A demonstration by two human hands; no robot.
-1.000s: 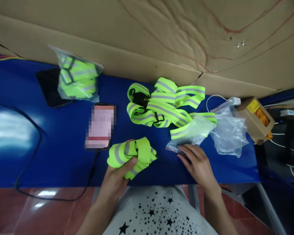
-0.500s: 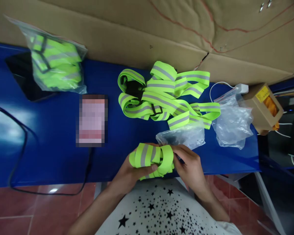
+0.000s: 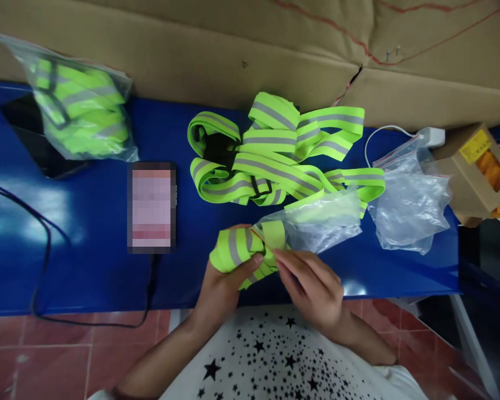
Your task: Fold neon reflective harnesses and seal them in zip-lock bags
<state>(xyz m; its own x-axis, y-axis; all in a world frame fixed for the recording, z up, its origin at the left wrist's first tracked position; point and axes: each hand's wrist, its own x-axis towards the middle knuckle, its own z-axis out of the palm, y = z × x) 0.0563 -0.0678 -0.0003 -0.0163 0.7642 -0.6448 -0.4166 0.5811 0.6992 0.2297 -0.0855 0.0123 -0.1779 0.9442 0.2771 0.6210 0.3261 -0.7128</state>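
Observation:
My left hand (image 3: 227, 283) is wrapped round a rolled bundle of neon yellow-green reflective strap (image 3: 233, 247) with grey stripes, its thumb pressing across the front. At the bundle's right side, my right hand (image 3: 310, 286) pinches the edge of a clear zip bag (image 3: 329, 225), whose thin orange-red line crosses the front of the bundle. The rest of that bag spreads over the table and the end of a loose strap. Behind lies a heap of the same reflective straps (image 3: 275, 161) with black buckles.
A filled zip bag of straps (image 3: 83, 111) rests on a dark flat object (image 3: 29, 133) at left. A pixelated device (image 3: 152, 208) has a black cable (image 3: 45, 261). More clear bags (image 3: 412, 205) and a cardboard box (image 3: 462, 161) stand right on the blue table (image 3: 104, 283).
My right hand now holds the clear bag's edge, drawn leftward across the bundle. The bundle in my left hand has risen slightly and tilted. The camera view has shifted a little.

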